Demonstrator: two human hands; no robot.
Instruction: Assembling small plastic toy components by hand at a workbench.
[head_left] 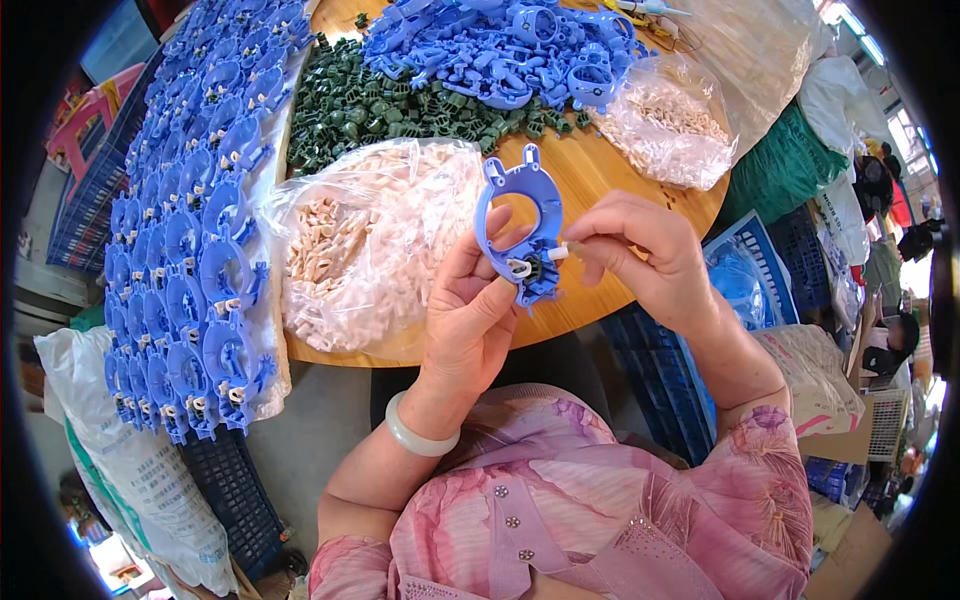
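My left hand [472, 290] grips a blue plastic ring-shaped part [548, 205] and holds it up over the table's near edge. Two small prongs stand at the ring's top; a dark green piece and a white piece sit in its lower end. My right hand [640, 250] is at the ring's right side, thumb and fingers pinched on a small white plastic peg [558, 253]. That peg touches the side of the blue part; its inner end is hidden. Left of my left hand lies an open clear bag of cream-coloured small pieces [330, 240].
Rows of blue ring assemblies [185, 240] cover a board on the left. Dark green small parts [400, 110] and blue plastic parts [500, 50] are heaped at the back of the round wooden table [600, 180]. Another bag of pale pieces [675, 120] lies right. Blue crates [650, 370] stand below.
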